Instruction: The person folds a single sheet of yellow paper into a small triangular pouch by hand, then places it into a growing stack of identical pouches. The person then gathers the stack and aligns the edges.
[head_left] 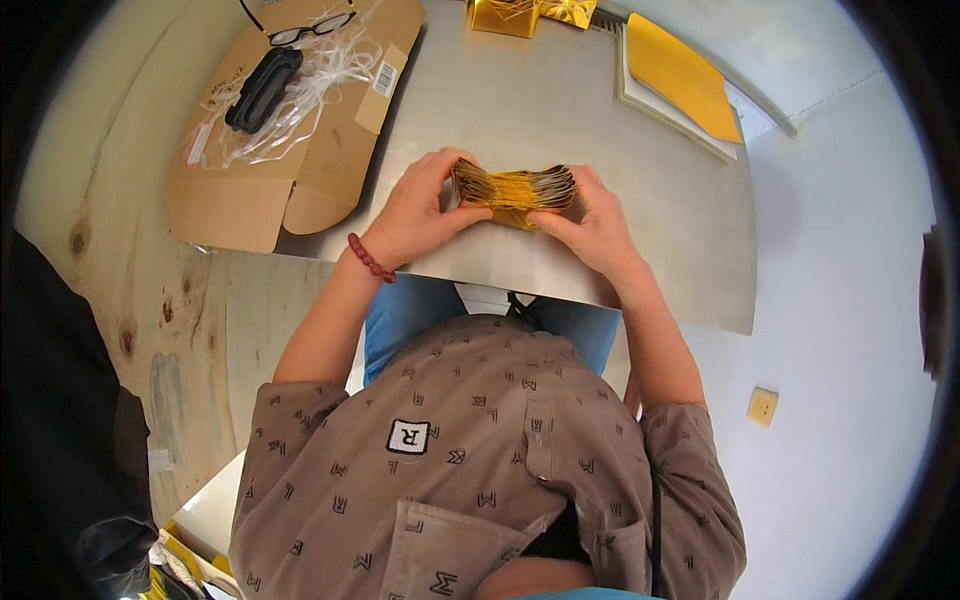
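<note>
A thick stack of folded gold foil pieces (513, 190) is held upright over the metal table, its many layered edges facing up. My left hand (432, 205) grips its left end, the thumb pressed along the near side and the fingers behind. On the right end, my right hand (592, 217) closes the same way, thumb in front. Both hands squeeze the one stack between them near the table's front edge. The stack's underside and most of my fingertips are hidden.
The metal table (690, 235) spreads around my hands. At left lies a cardboard box (335, 165) bearing clear plastic strips (318, 105), a black case (264, 90) and eyeglasses (312, 28). Gold packages (503, 17) stand at the far edge; a yellow envelope (680, 75) lies on papers at far right.
</note>
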